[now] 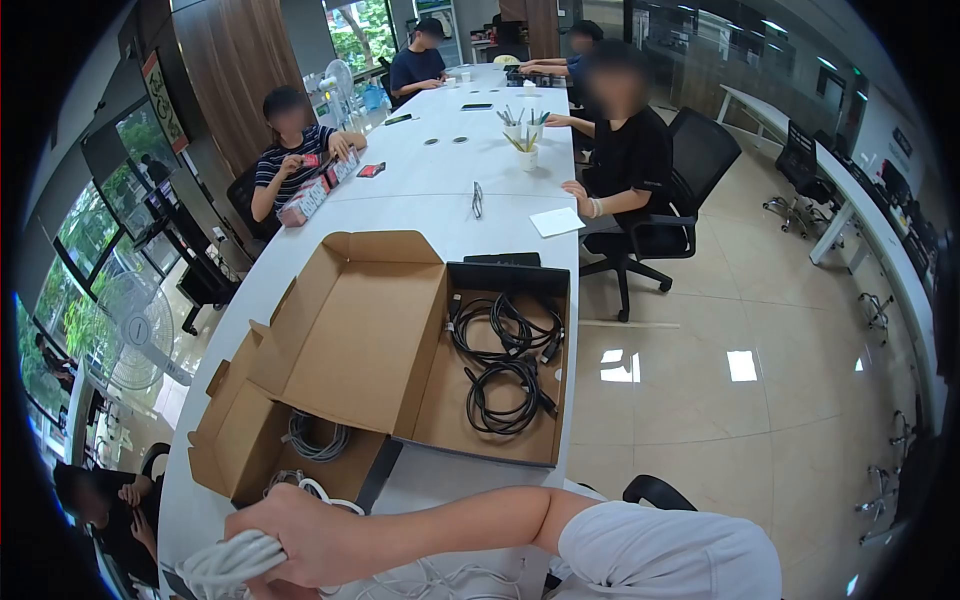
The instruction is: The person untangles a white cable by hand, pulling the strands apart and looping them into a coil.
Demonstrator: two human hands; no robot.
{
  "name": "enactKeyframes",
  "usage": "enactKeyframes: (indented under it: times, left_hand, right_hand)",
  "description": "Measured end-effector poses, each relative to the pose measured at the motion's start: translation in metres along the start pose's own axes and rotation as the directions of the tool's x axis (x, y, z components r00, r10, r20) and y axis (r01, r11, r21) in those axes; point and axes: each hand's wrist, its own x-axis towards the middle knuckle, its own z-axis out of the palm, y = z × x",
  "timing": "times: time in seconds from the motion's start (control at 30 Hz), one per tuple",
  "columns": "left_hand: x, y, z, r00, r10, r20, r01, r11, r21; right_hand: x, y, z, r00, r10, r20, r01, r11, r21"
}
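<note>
My right hand [300,535] reaches across to the lower left, its fingers closed round a coiled bundle of white cable [230,565]. Just beyond it stands an open cardboard box [235,440] with a coil of grey cable [318,437] inside. White cable also shows at that box's near edge, partly hidden by my hand. A second open box [425,420] stands to the right, holding several coils of black cable [505,395]. Loose white cables [440,578] lie on the table below my forearm. My left hand does not show.
The long white table [400,170] runs away from me. A person at the left handles a patterned box [318,190]; another sits at the right by a white sheet [556,222]. Pen cups [527,157] stand farther off. An office chair [690,170] is at the right.
</note>
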Motion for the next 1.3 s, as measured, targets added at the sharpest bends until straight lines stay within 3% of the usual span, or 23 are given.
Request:
enactKeyframes:
  times: [0.1, 0.2, 0.3, 0.4, 0.63, 0.77, 0.83, 0.9, 1.0, 1.1, 1.13, 1.2, 1.3]
  left_hand:
    - [0.003, -0.004, -0.01, 0.998, 0.021, 0.06, -0.023, 0.999, 0.039]
    - [0.006, -0.009, -0.015, 0.993, 0.032, 0.117, -0.042, 0.996, 0.08]
    - [0.009, -0.011, -0.021, 0.985, 0.029, 0.17, -0.049, 0.992, 0.115]
    - [0.011, -0.014, -0.029, 0.974, 0.02, 0.227, -0.056, 0.986, 0.154]
    - [0.036, -0.024, -0.082, 0.887, -0.086, 0.453, -0.084, 0.936, 0.341]
    - [0.068, -0.033, -0.107, 0.694, -0.327, 0.641, 0.018, 0.898, 0.439]
    - [0.062, -0.035, -0.097, 0.588, -0.372, 0.718, -0.012, 0.884, 0.468]
    - [0.025, -0.029, -0.049, 0.51, -0.34, 0.79, -0.145, 0.871, 0.469]
    - [0.031, -0.019, -0.046, 0.331, -0.622, 0.709, -0.153, 0.706, 0.691]
    - [0.053, -0.006, -0.053, 0.051, -0.765, 0.642, -0.442, 0.559, 0.702]
    - [0.052, -0.004, -0.05, -0.006, -0.745, 0.667, -0.515, 0.574, 0.637]
    - [0.044, 0.006, -0.037, -0.126, -0.706, 0.697, -0.641, 0.594, 0.486]
    - [0.028, 0.027, -0.011, -0.187, -0.738, 0.649, -0.813, 0.487, 0.32]
  right_hand:
    - [-0.003, -0.011, -0.001, 0.999, 0.051, 0.014, -0.049, 0.994, -0.1]
    - [-0.004, -0.008, -0.005, 0.999, -0.036, 0.004, 0.036, 0.974, -0.224]
    - [-0.002, -0.001, -0.018, 0.982, -0.188, 0.021, 0.188, 0.95, -0.251]
    - [0.001, 0.002, -0.024, 0.965, -0.256, -0.047, 0.232, 0.928, -0.292]
    - [0.003, 0.002, -0.029, 0.967, -0.237, -0.089, 0.2, 0.931, -0.306]
    - [0.005, 0.003, -0.033, 0.954, -0.272, -0.125, 0.218, 0.918, -0.33]
    - [0.006, 0.004, -0.037, 0.943, -0.298, -0.148, 0.238, 0.914, -0.327]
    - [0.008, 0.003, -0.042, 0.932, -0.285, -0.222, 0.208, 0.926, -0.315]
    - [0.008, -0.006, -0.053, 0.908, -0.232, -0.35, 0.151, 0.958, -0.244]
    - [0.012, -0.005, -0.067, 0.824, -0.265, -0.501, 0.185, 0.961, -0.203]
    - [0.013, -0.004, -0.072, 0.781, -0.292, -0.553, 0.213, 0.956, -0.203]
    - [0.011, -0.01, -0.081, 0.753, -0.204, -0.625, 0.191, 0.978, -0.088]
    - [0.009, -0.009, -0.097, 0.728, -0.132, -0.672, 0.189, 0.982, 0.012]
